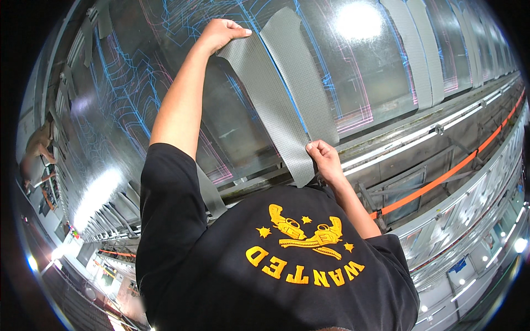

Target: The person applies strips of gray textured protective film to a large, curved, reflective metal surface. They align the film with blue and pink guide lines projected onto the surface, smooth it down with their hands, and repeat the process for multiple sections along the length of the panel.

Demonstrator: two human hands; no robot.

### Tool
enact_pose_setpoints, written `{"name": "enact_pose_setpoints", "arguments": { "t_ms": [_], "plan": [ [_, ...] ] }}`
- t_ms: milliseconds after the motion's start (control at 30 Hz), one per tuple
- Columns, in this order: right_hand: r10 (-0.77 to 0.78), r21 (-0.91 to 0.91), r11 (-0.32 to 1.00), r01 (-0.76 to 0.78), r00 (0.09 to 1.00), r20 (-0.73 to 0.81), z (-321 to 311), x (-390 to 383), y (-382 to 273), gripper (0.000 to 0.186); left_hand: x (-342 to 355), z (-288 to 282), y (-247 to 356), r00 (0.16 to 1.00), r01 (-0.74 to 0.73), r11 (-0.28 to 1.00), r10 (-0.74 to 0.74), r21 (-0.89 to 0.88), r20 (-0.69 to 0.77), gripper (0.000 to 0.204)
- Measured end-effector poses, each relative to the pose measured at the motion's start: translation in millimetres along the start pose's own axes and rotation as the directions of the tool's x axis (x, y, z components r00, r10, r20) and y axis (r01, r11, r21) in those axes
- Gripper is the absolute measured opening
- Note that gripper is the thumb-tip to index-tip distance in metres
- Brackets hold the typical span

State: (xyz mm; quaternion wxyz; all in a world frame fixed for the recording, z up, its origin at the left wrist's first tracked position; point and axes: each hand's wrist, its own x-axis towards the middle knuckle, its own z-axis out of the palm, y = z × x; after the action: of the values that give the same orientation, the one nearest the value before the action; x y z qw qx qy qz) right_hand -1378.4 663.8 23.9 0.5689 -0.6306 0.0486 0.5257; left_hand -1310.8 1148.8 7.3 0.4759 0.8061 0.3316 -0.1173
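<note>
A grey strip (pixel 265 99) with a fine grid texture is stretched between my two hands over a dark, glossy surface marked with blue and pink lines. At its far end, my left hand (pixel 225 34) pinches the upper right corner between thumb and fingers. Down at the near end, my right hand (pixel 327 159) pinches the strip's right edge, while its lower tip hangs past the border of the surface towards my shirt. Close along its right side lies a second grey strip (pixel 301 71), with a narrow blue-lined gap between the two.
More grey strips (pixel 418 49) lie across the surface to the right, and one (pixel 210 190) hangs over the edge beneath my left arm. A metal rail (pixel 397 153) and an orange band (pixel 441 187) run along the near side. Another person (pixel 37 157) is at far left.
</note>
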Motion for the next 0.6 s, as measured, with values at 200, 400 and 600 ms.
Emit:
{"name": "enact_pose_setpoints", "arguments": {
  "t_ms": [200,400,600],
  "plan": [
    [0.009,-0.013,1.0,-0.009,0.999,-0.045,2.6,-0.2,3.2,0.018,1.4,-1.0,2.4,0.999,-0.037,0.996,0.037,0.083,-0.001,0.036],
    [0.005,-0.123,0.992,-0.018,0.995,-0.101,2.5,11.4,14.8,0.021,9.1,6.8,-1.9,0.997,-0.053,0.982,0.063,0.183,-0.048,0.038],
    [0.019,-0.141,0.99,-0.031,0.996,-0.089,-1.4,21.8,25.4,0.021,10.1,8.2,-2.0,0.997,-0.047,0.979,0.059,0.199,-0.054,0.037]
  ]
}}
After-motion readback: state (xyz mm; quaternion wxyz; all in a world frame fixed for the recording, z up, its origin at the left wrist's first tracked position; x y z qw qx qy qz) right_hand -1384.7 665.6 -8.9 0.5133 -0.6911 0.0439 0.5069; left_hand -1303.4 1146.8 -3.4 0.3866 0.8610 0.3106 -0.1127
